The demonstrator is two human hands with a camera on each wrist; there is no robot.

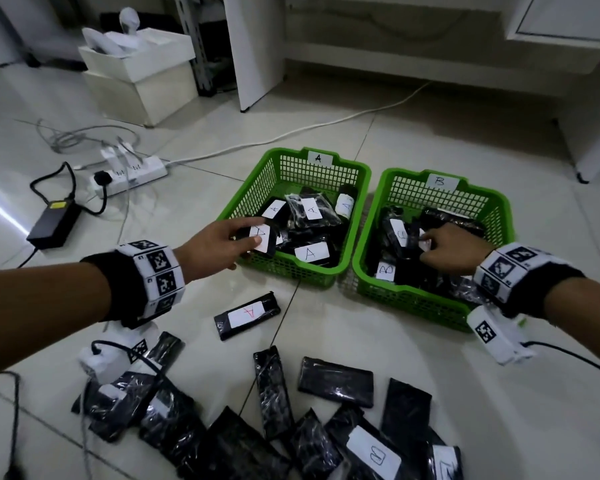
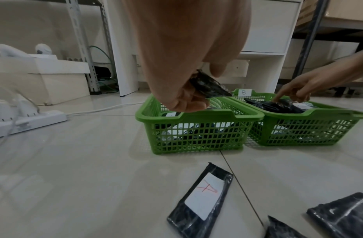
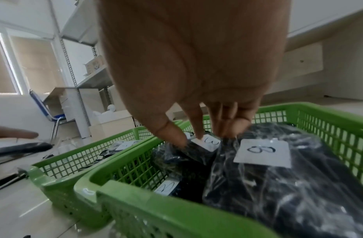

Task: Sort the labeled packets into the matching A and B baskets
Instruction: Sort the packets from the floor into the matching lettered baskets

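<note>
My left hand (image 1: 255,233) pinches a black packet with a white A label (image 1: 264,240) over the near-left corner of the green basket marked A (image 1: 291,271). In the left wrist view the packet (image 2: 209,87) sticks out between thumb and fingers above the A basket (image 2: 196,116). My right hand (image 1: 426,242) reaches into the green basket marked B (image 1: 413,292). Its thumb and fingertips (image 3: 196,135) pinch the end of a B-labelled packet (image 3: 210,142) that lies on other B packets. Both baskets hold several packets.
A packet with a red A (image 1: 246,315) lies on the tiled floor in front of the baskets. Several more black packets (image 1: 291,427) are heaped nearer me. A power strip (image 1: 129,174), a black adapter (image 1: 54,220) and cables lie left; white boxes (image 1: 139,77) and furniture stand behind.
</note>
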